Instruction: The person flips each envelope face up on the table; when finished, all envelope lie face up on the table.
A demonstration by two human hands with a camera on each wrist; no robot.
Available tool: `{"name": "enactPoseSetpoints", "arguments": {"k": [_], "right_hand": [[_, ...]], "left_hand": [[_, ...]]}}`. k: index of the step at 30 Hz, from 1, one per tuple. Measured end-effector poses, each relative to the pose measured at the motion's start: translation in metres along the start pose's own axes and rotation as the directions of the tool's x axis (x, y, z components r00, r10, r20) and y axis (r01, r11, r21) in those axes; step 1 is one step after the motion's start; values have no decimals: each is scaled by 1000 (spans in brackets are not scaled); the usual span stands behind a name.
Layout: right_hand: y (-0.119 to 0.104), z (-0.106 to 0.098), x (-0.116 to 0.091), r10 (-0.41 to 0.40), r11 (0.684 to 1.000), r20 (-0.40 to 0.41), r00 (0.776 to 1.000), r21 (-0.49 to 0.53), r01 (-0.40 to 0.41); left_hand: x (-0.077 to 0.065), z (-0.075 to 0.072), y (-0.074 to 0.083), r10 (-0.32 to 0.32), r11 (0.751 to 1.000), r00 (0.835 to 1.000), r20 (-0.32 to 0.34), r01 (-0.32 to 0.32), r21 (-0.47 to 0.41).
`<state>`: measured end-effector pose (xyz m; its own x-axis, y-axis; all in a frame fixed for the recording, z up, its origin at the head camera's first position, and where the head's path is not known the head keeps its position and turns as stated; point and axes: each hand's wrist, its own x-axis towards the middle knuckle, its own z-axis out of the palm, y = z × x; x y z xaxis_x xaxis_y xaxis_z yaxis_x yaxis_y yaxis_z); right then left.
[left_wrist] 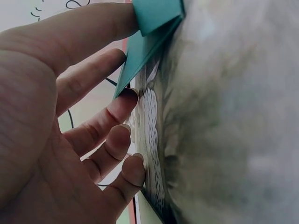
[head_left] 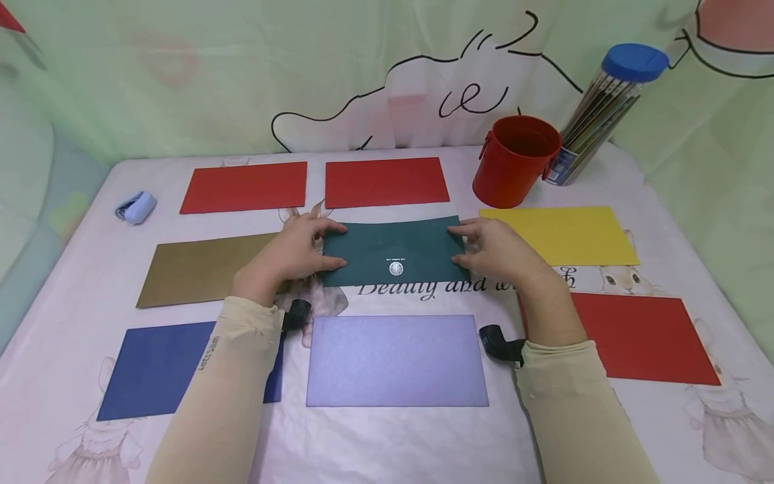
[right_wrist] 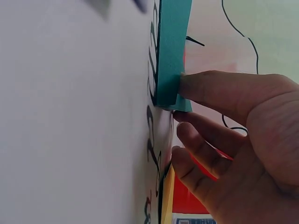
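Observation:
A dark green envelope with a small round white print lies in the middle of the cloth, its long side running left to right. My left hand holds its left end, thumb on the near part and fingers toward the far edge. At the opposite end, my right hand pinches the envelope between thumb and fingers. In the left wrist view, the envelope's end shows folded layers by the thumb. The right wrist view shows the other end touched by the thumb, with the remaining fingers loosely bent below.
Around it lie a lavender envelope, red ones, a gold one, a blue one and a yellow one. A red bucket and a blue-lidded jar of pencils stand back right; a light-blue item lies left.

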<state>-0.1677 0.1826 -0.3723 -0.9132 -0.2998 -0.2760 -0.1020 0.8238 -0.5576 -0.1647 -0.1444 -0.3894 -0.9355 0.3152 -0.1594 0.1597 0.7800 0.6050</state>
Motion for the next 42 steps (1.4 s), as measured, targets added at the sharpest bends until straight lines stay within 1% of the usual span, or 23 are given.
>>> {"name": "enactPoseSetpoints", "arguments": {"k": [13, 17, 20, 27, 30, 35, 39, 42], "right_hand": [[0, 1, 1, -21, 999, -4, 1000, -31, 21], [1, 1, 0, -28, 999, -13, 1000, -39, 28], [2, 2, 0, -39, 999, -18, 999, -19, 39], [2, 1, -1, -45, 999, -17, 999, -6, 45], [2, 0, -2, -44, 999, -10, 999, -6, 44], [-1, -2, -2, -74, 997, -7, 997, -3, 74], [-4, -4, -5, -85, 996, -14, 996, 27, 85], [-8, -5, -10, -93, 995, -17, 996, 38, 94]], "left_hand": [[-2, -1, 2, -24, 1000, 1000, -7, 24, 4], [-3, 0, 4, -57, 998, 998, -7, 57, 0], [-4, 0, 5, -80, 997, 997, -10, 80, -5], [-4, 0, 6, -72, 997, 997, -20, 72, -5], [-3, 0, 5, -51, 999, 998, -27, 51, 3], [-3, -2, 8, 22, 999, 999, -47, -21, 25], [-4, 0, 17, 71, 997, 995, -71, -74, -33], [-4, 2, 27, 131, 986, 988, -83, -138, -89]]}}
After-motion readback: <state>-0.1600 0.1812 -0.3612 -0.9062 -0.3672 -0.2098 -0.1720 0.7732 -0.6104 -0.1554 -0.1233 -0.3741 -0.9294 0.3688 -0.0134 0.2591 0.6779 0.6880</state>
